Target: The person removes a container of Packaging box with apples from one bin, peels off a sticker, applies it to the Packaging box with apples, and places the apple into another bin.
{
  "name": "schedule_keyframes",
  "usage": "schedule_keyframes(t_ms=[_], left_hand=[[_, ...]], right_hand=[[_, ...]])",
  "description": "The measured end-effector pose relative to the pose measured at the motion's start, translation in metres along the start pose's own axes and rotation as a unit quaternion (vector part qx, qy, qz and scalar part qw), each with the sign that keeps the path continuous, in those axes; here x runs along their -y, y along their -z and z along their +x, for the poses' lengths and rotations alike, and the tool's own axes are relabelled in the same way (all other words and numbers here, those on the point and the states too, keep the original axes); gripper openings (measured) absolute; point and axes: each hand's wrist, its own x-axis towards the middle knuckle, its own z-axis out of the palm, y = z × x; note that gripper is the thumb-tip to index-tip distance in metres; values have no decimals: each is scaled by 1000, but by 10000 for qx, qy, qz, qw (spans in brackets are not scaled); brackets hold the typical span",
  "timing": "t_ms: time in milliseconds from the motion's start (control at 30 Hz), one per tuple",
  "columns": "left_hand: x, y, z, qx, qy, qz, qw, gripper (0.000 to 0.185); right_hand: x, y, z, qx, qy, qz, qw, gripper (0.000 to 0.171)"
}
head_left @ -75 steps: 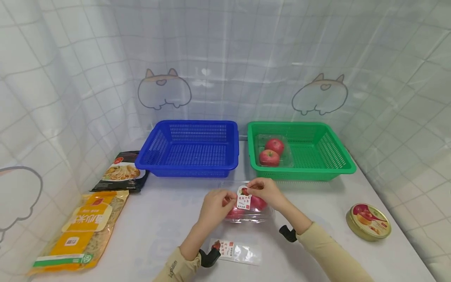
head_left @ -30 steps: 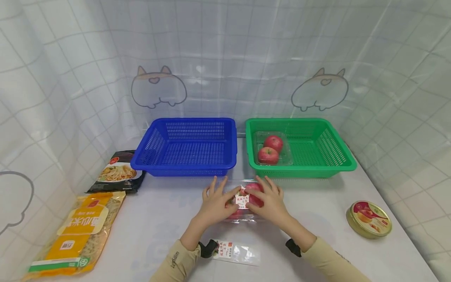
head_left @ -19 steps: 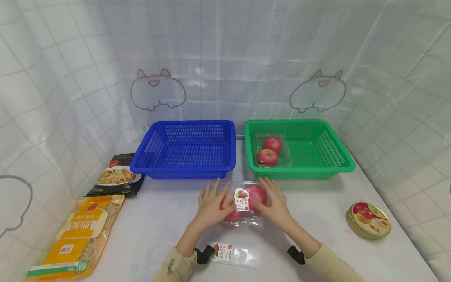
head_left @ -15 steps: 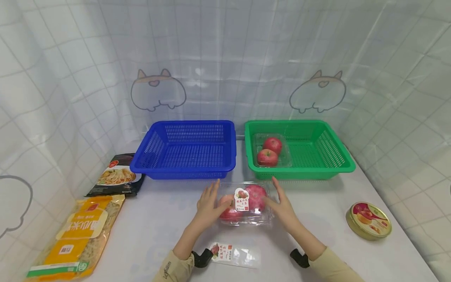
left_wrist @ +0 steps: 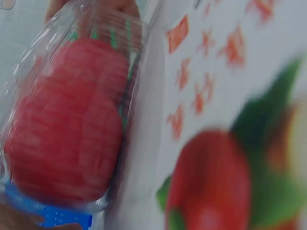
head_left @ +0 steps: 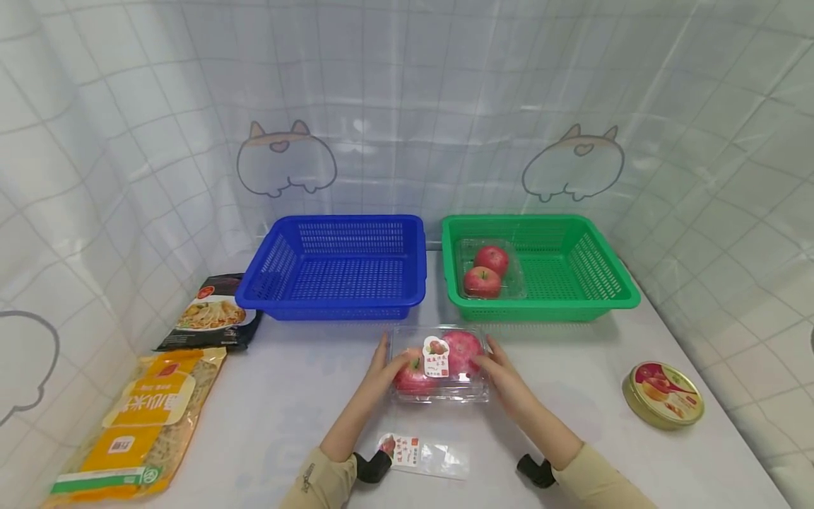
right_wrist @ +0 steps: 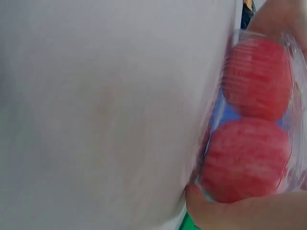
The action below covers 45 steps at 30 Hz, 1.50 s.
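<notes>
A clear plastic clamshell box of two red apples (head_left: 439, 364) is held on the white surface (head_left: 591, 382), near the green slotted basket (head_left: 613, 300). It is pinched at its ends by the left hand (head_left: 384, 367) and right hand (head_left: 505, 375), each grip curled round it.

Apple box (head_left: 439, 364) sits before 2 baskets (head_left: 337, 268); sticker sheet (head_left: 422, 452) nearer; tin (head_left: 664, 396) right.
</notes>
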Motion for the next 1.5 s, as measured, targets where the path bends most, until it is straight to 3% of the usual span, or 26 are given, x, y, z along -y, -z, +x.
schedule_keyframes(t_ms=[200,400,567,733,1133,1367,1500], left_hand=[[-3,-8,-5,3,-93,-345,9994,89],[-15,-10,-16,27,33,-933,9956,87],[-26,-3,-25,267,437,-1817,9820,70],[-30,10,-31,782,530,-2370,9669,52],[-35,17,-39,1515,654,-2509,9538,49],[-41,20,-45,1652,595,-2564,9505,44],[-45,22,-48,1607,488,-2645,9497,52]], right_hand=[[4,-7,-4,-72,35,-121,9999,81],[17,-4,-11,-173,113,-516,9985,78],[30,1,-16,-185,232,-902,9955,75],[40,9,-12,-160,147,-974,9950,71],[64,16,0,337,123,-850,9957,74],[81,12,9,743,205,-827,9936,77],[89,8,17,774,153,-981,9920,76]])
